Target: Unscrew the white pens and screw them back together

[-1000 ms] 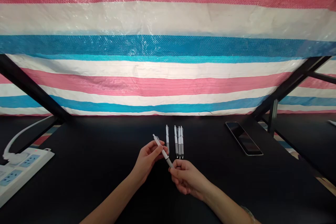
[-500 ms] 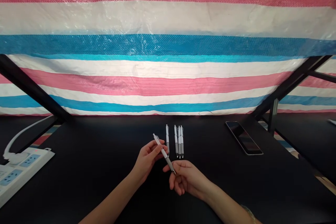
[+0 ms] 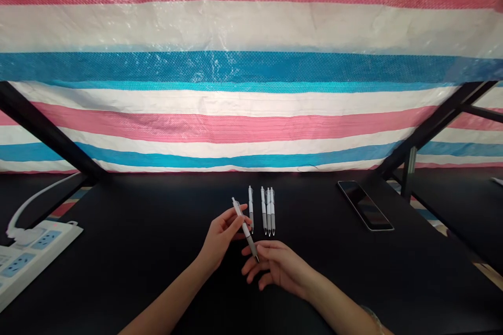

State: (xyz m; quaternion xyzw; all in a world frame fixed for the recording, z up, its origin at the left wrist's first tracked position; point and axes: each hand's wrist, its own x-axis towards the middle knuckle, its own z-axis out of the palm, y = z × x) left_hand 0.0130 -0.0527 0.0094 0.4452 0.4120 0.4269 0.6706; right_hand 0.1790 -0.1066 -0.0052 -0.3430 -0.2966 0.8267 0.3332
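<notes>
A white and grey pen slants between my hands, its clicker end up and its dark tip toward me. My left hand pinches the pen around its middle. Close to the tip is my right hand, palm up, with its fingers loosely spread; whether it touches the pen is hard to tell. Just beyond my left fingertips lies a similar pen. To its right, several more pens lie side by side on the black table, tips toward me.
A phone or small tablet lies at the right. On the left is a white power strip with a plugged-in cable. Black frame bars slant at both sides, and a striped plastic sheet hangs behind the table.
The held pen has become slightly steeper, its tip shifting a little left. My right fingers have spread and moved slightly left. My left hand keeps its hold.
</notes>
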